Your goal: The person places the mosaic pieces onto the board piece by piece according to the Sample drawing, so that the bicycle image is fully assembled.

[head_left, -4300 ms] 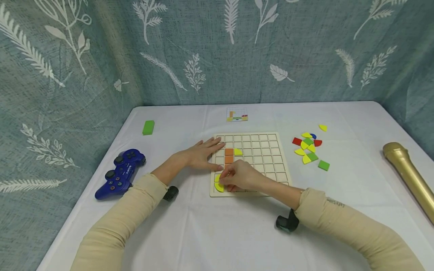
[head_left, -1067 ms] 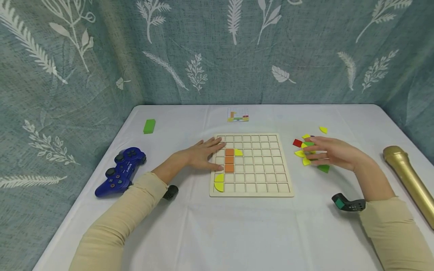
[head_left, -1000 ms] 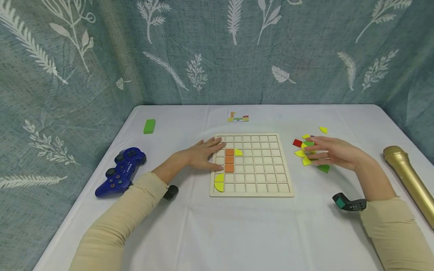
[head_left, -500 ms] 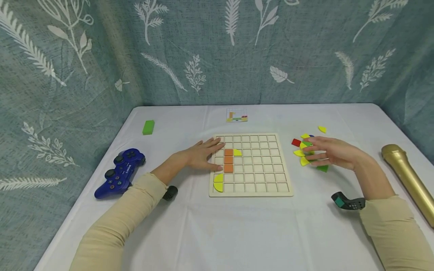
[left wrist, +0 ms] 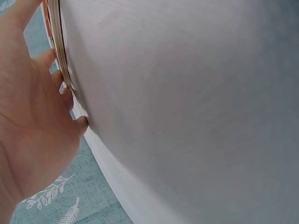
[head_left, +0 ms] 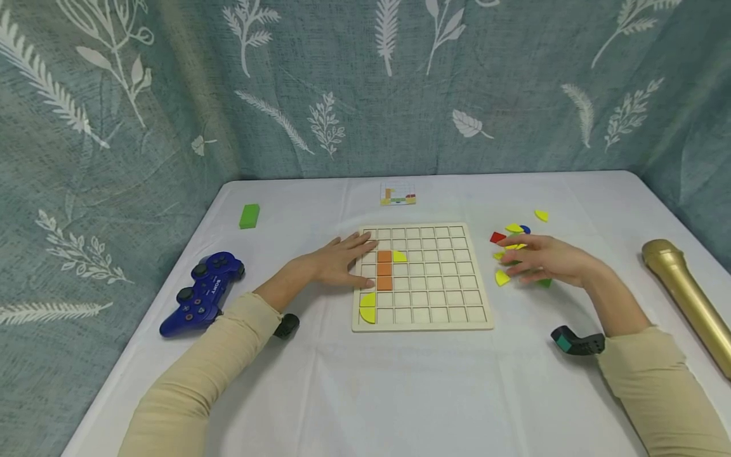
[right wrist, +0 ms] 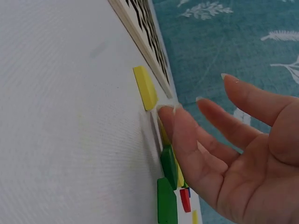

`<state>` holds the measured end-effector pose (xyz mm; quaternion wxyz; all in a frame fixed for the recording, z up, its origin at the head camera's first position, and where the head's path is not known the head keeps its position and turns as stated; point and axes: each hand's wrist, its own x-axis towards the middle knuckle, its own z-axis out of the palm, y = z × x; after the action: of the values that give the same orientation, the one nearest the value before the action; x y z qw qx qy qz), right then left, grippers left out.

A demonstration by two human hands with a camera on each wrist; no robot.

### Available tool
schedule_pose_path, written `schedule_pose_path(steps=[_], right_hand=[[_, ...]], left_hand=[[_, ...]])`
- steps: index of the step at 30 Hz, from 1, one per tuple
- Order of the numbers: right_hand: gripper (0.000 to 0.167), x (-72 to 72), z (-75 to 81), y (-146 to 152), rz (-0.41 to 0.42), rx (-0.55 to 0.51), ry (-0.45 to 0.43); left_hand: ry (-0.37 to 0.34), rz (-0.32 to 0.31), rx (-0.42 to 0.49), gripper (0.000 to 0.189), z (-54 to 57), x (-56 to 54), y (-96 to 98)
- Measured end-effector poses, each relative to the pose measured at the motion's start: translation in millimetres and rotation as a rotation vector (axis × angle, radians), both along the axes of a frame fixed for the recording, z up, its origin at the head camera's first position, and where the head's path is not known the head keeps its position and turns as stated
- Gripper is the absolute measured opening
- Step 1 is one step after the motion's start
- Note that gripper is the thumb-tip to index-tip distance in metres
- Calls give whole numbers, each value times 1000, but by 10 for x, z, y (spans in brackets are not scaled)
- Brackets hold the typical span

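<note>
While left hand (head_left: pixel 332 264) touches board (head_left: pixel 421 285), controller (head_left: pixel 200 298) (SONY)

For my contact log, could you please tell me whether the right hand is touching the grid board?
Apart: in the head view, the right hand and the grid board have a strip of white tablecloth between them.

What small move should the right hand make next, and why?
Probably pinch the loose yellow piece nearest the board: it lies in plain view, close to the right hand, whose fingers are apart with nothing visible between them.
</note>
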<state>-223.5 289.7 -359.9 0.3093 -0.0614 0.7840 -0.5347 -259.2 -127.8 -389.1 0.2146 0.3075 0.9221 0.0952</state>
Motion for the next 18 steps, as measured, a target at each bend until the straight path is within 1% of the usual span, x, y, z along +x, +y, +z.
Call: schedule_pose_path(steps=[5, 11, 13, 18], right_hand=[[62, 1, -19, -25, 62, 56, 85], [58, 5, -61, -51, 162, 180, 219], [57, 4, -78, -67, 187, 202, 250], [53, 23, -99, -114, 212, 234, 299]], left_hand=[[-1, 5, -12, 93, -7, -9, 4], [0, 4, -13, 93, -16, -11, -2], [-1, 3, -12, 93, -14, -12, -3], [-2, -3, -3, 92, -4, -8, -7]])
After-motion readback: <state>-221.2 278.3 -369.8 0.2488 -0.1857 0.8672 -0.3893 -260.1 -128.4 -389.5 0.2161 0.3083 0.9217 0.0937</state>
